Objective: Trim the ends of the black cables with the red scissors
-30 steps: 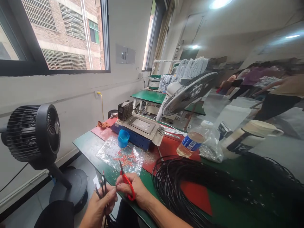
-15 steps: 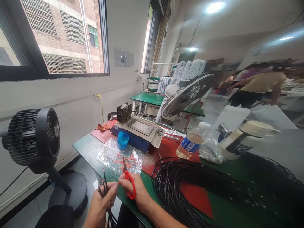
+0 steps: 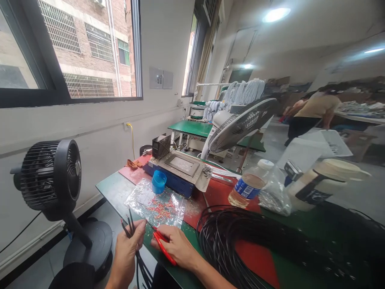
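My left hand (image 3: 128, 243) is closed round several black cables (image 3: 141, 267), whose stripped ends stick up above the fingers with reddish wire tips. In my right hand (image 3: 177, 245) are red-handled scissors (image 3: 164, 247), their dark blades pointing left toward the left fingertips. The blade tips reach the left thumb and forefinger; whether they touch a wire there is too small to tell. Just beyond the hands, small red and pale scraps (image 3: 162, 208) lie on a clear plastic bag (image 3: 140, 196). A blue cup (image 3: 159, 182) stands on the bag's far part.
Behind the cup is a blue machine (image 3: 171, 178) with a tray top and small fan. A big coil of black cable (image 3: 222, 245) lies right, near a bottle (image 3: 246, 186) and a tilted jug (image 3: 319, 184). A black fan (image 3: 54, 172) stands left; a person (image 3: 313, 110) bends far right.
The scissors have swung from pointing up to pointing left, their blades now at the left fingertips. My right fingers have drawn away from the left ones. The whole view has shifted slightly.
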`<state>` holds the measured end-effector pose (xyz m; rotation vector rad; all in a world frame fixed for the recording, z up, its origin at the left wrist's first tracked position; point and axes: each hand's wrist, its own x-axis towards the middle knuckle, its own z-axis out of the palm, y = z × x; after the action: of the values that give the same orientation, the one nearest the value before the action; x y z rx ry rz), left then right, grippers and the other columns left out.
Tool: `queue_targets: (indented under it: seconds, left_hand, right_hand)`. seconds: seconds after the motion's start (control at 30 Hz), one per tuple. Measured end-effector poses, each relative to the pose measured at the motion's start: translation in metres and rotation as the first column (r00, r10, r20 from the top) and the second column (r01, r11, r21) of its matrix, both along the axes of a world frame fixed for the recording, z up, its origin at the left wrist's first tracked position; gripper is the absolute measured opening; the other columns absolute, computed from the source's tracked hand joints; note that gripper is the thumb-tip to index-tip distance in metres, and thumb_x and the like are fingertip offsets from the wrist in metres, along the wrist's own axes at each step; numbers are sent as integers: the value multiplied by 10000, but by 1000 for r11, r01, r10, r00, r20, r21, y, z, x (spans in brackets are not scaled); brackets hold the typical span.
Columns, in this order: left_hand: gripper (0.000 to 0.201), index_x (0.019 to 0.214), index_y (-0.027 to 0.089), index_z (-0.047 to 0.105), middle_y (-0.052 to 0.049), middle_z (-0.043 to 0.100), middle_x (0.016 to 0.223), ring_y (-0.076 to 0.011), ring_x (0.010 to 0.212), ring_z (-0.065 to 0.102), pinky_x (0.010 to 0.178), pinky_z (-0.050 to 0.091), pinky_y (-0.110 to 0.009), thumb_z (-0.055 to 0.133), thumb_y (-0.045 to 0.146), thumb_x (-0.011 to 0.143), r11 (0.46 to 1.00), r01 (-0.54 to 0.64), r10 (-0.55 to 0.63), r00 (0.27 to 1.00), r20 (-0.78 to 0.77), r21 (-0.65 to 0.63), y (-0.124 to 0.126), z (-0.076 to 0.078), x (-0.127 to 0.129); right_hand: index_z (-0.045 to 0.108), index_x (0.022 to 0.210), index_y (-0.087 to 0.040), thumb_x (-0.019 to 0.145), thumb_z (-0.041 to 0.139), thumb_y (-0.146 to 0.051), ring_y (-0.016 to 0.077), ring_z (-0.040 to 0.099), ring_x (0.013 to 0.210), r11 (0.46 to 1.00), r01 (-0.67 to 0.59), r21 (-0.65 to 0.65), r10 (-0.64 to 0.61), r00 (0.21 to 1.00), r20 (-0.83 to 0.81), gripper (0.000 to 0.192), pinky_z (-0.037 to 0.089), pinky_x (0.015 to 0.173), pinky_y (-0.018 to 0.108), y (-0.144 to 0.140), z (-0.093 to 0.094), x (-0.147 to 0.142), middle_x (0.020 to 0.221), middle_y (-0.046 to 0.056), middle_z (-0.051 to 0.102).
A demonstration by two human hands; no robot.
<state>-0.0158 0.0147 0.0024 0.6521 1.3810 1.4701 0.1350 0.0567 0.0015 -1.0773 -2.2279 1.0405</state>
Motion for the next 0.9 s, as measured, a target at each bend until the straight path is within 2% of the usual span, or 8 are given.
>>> queue_targets:
  seconds: [0.13,0.4,0.5,0.57,0.63,0.73,0.8,0.9]
  left_hand:
    - [369,782,119,659,69,388,481,-74,473,285,459,217,-238,684,451,621,1000,0,-3,994,-108,-22,4,1,1]
    - [418,787,108,662,59,427,489,-89,476,315,470,234,-257,688,480,597,999,-9,1,985,-170,-47,14,-5,0]
    - [408,815,98,664,58,426,502,-81,481,303,473,234,-251,686,455,618,999,24,-29,991,-128,-39,15,-9,-1]
    - [388,864,99,666,55,436,513,-77,491,313,476,243,-240,685,416,641,997,75,-76,996,-43,-24,12,-10,-1]
    - [379,915,101,665,53,448,512,-75,500,338,485,266,-228,687,376,656,992,127,-126,990,55,-12,7,-11,1]
    - [391,930,98,669,31,514,542,-77,529,412,531,334,-220,724,338,627,988,151,-142,976,167,-42,-3,-10,5]
    - [401,883,92,679,15,552,551,-81,532,445,536,350,-219,758,339,578,988,133,-117,975,191,-78,-8,-8,8]
    - [403,814,90,682,11,563,502,-88,500,449,504,331,-224,775,367,537,987,126,-110,982,156,-99,-13,-6,12]
  right_hand:
    - [328,536,-164,769,572,-423,73,296,547,999,35,10,-35,999,11,425,179,508,219,4,0,3,551,-64,328]
    - [274,513,-169,772,557,-404,66,239,514,993,18,-119,-29,995,-94,450,149,474,225,10,-10,4,527,-56,247]
    - [273,479,-165,741,588,-381,59,227,492,989,51,-137,-67,991,-120,463,133,463,226,12,-14,3,500,-56,232]
    - [315,473,-166,736,591,-411,55,234,472,976,55,-211,-96,977,-188,454,141,447,218,13,-15,2,480,-59,247]
    - [418,514,-166,738,579,-489,52,260,428,932,26,-361,-141,945,-296,425,168,415,204,12,-14,0,451,-67,295]
    - [537,634,-147,729,554,-583,45,289,344,808,-66,-585,-243,868,-433,447,182,345,186,10,-9,-2,434,-68,384]
    - [561,664,-133,710,576,-594,36,296,313,745,-121,-656,-284,832,-477,463,168,308,174,8,-6,-3,445,-62,423]
    - [569,655,-120,682,613,-591,31,310,291,716,-176,-675,-289,806,-516,474,168,277,164,6,-5,-4,442,-54,454]
